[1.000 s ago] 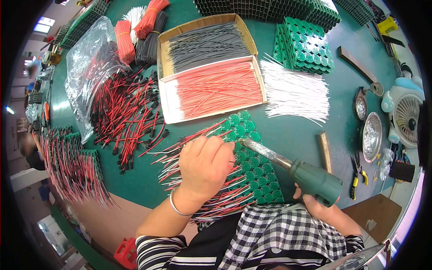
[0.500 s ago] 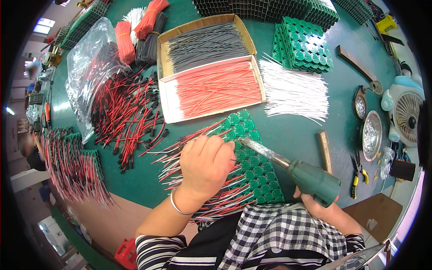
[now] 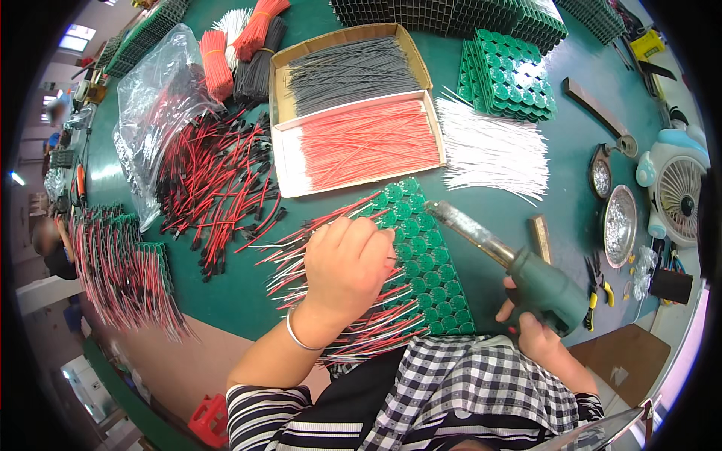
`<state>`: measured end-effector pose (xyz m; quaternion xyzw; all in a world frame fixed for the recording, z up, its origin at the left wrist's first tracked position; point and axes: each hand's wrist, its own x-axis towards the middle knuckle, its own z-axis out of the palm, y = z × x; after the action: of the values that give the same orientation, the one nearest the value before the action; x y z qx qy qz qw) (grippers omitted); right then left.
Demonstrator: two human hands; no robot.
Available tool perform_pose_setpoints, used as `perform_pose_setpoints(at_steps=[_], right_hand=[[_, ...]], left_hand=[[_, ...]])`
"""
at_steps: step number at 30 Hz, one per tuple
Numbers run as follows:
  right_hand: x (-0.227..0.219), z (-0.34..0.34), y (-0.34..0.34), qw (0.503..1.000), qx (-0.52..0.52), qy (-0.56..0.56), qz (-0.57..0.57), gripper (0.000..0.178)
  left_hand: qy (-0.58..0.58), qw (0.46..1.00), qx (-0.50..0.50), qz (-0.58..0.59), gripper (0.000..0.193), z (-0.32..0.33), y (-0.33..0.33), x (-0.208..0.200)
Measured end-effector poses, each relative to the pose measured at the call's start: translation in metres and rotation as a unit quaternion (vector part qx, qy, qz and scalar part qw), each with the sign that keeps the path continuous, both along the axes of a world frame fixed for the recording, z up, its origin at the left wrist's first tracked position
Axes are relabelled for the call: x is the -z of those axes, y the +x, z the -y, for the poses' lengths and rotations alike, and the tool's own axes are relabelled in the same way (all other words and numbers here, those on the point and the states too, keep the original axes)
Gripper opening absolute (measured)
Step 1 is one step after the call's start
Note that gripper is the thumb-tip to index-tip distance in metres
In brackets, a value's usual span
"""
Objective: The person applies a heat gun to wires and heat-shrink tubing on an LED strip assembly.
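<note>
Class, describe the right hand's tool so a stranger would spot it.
On the green table, find the circuit-board panel. To its right, the right hand grips a dark-green, pistol-shaped tool. Unlike the yellow-handled pliers nearby, it has a long metal barrel.

Green circuit panel [image 3: 435, 279], green handheld tool [image 3: 547, 289], checked black-and-white cloth [image 3: 481, 383]

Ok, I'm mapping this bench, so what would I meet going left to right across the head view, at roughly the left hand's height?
Wire-covered green boards, heap of red-and-black wires, left hand, green-handled tool, shiny metal bowl, fan.
</note>
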<state>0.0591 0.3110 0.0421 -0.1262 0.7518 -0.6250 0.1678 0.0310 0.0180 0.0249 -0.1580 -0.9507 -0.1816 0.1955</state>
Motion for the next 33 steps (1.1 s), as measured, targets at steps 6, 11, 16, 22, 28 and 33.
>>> perform_pose_setpoints(at_steps=[6,11,16,22,28,33], right_hand=[[-0.009,0.003,-0.002,0.996,-0.042,0.073,0.018,0.025],[-0.008,0.004,0.0,0.996,-0.014,0.066,0.064,0.022],[-0.006,0.003,-0.001,0.989,-0.049,0.143,-0.004,0.015],[-0.005,0.006,0.0,0.997,0.045,-0.028,0.064,0.035],[0.007,-0.001,0.003,0.998,0.032,-0.058,0.008,0.056],[0.005,-0.004,0.004,0.997,0.028,-0.068,0.015,0.051]], left_hand=[[-0.004,1.0,-0.005,0.008,0.019,-0.001,0.002,-0.001],[-0.004,1.0,0.0,0.003,0.019,-0.002,0.002,-0.002],[-0.01,1.0,-0.002,0.003,0.019,-0.002,0.001,-0.003],[-0.005,1.0,0.0,0.001,0.019,-0.002,0.0,-0.003],[-0.01,1.0,0.003,0.011,0.018,0.0,0.002,-0.005],[0.038,0.995,-0.003,0.09,0.018,-0.001,0.002,-0.015]])
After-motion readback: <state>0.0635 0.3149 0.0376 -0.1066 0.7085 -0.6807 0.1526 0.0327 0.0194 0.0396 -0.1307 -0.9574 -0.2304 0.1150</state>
